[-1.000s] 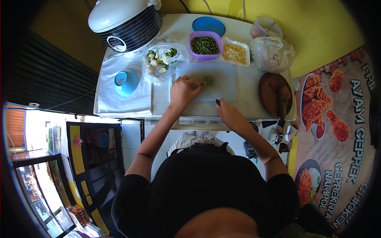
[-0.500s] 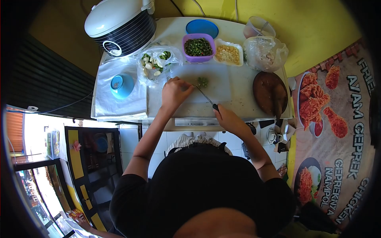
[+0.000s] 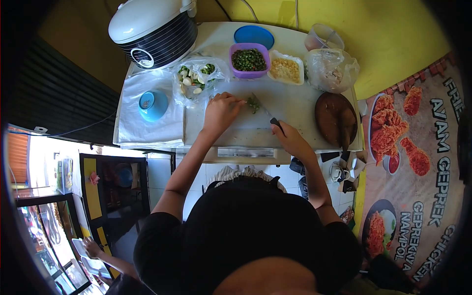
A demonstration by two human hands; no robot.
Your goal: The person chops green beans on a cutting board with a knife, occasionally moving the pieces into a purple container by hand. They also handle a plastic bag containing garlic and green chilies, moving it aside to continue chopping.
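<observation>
My right hand (image 3: 294,141) grips the black handle of a knife (image 3: 266,111). The blade points away from me, against the right side of a small pile of chopped green pieces (image 3: 253,104). My left hand (image 3: 222,113) rests on the left part of a pale translucent cutting board (image 3: 275,101), fingers pressed together just left of the pile; whatever they hold is hidden. Behind it lies an open plastic bag (image 3: 192,81) with garlic cloves and green pieces. A purple container (image 3: 249,74) of chopped greens stands beyond the board, beside a white tray (image 3: 286,68) of chopped pale yellow bits.
A rice cooker (image 3: 153,37) stands back left, near an upturned blue bowl (image 3: 153,106) on white sheets. A blue lid (image 3: 254,36) lies at the back. On the right are a stone mortar (image 3: 334,118) with pestle and a filled plastic bag (image 3: 334,71). Another person's arm (image 3: 105,256) shows lower left.
The knife has moved from my left fingertips to the right side of the green pile, its blade now pointing more steeply away. The other person's arm reaches further into view, holding a pale box-like thing.
</observation>
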